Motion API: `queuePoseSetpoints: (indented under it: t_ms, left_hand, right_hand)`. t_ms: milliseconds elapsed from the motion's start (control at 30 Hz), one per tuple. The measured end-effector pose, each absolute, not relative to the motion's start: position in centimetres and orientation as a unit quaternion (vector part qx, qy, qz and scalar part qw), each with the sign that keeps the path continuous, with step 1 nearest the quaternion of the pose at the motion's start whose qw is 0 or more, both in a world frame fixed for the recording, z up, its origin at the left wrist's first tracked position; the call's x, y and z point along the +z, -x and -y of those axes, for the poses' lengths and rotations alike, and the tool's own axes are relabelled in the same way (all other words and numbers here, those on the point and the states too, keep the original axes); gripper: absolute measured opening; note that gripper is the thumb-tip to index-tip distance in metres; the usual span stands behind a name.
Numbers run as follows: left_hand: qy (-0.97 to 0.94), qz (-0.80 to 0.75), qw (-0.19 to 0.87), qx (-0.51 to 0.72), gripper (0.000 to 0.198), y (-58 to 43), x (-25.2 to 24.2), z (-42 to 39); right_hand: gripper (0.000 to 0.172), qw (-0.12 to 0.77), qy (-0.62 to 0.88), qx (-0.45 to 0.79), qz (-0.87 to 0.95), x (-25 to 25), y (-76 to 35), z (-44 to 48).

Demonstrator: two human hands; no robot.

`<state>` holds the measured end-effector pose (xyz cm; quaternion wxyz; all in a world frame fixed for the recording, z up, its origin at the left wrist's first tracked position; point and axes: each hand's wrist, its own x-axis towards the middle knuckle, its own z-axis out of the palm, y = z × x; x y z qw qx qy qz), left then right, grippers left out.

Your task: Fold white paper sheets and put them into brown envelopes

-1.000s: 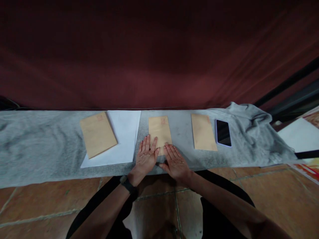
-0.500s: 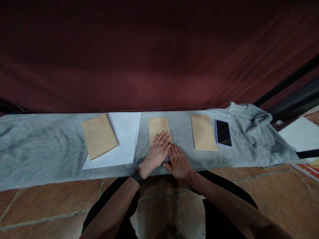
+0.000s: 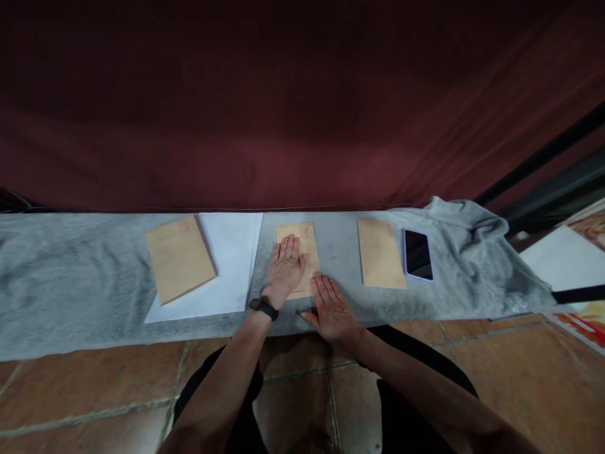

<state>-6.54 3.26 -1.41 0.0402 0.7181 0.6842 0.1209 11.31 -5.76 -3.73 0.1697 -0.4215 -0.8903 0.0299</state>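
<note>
Far left on the grey-covered table (image 3: 70, 277): a tan envelope (image 3: 179, 258), tilted, lying on a white sheet (image 3: 231, 252). Next, the middle envelope (image 3: 309, 243), pressed under the left hand (image 3: 286, 268), palm down, fingers flat, gripping nothing. Just nearer and rightward, the right hand (image 3: 331, 309), likewise flat and released, fingertips on that envelope's near right corner. Further right, a third envelope (image 3: 380, 252), just beside a dark phone (image 3: 418, 254), then bunched grey cloth (image 3: 472, 252). Contents of all three envelopes hidden.
</note>
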Motion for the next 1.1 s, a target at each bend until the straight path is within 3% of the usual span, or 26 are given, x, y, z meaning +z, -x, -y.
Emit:
queuePoseSetpoints:
  t_ms: [233,733,1100]
  left_hand:
    - [-0.789,-0.599,0.083,0.110,0.058,4.8,-1.1,-4.2]
    - [-0.719,-0.684,0.032,0.124,0.061,3.7,-1.1,-5.4]
    - [-0.712,-0.687,0.069,0.127,0.064,3.3,-1.2,-5.3]
  right_hand:
    - [0.079,0.153,0.434,0.031,0.887,-4.1,-11.2,5.9]
    - [0.060,0.164,0.412,0.052,0.895,-2.6,-11.6,6.0]
    - [0.066,0.167,0.416,0.036,0.893,-3.2,-11.5,6.3]
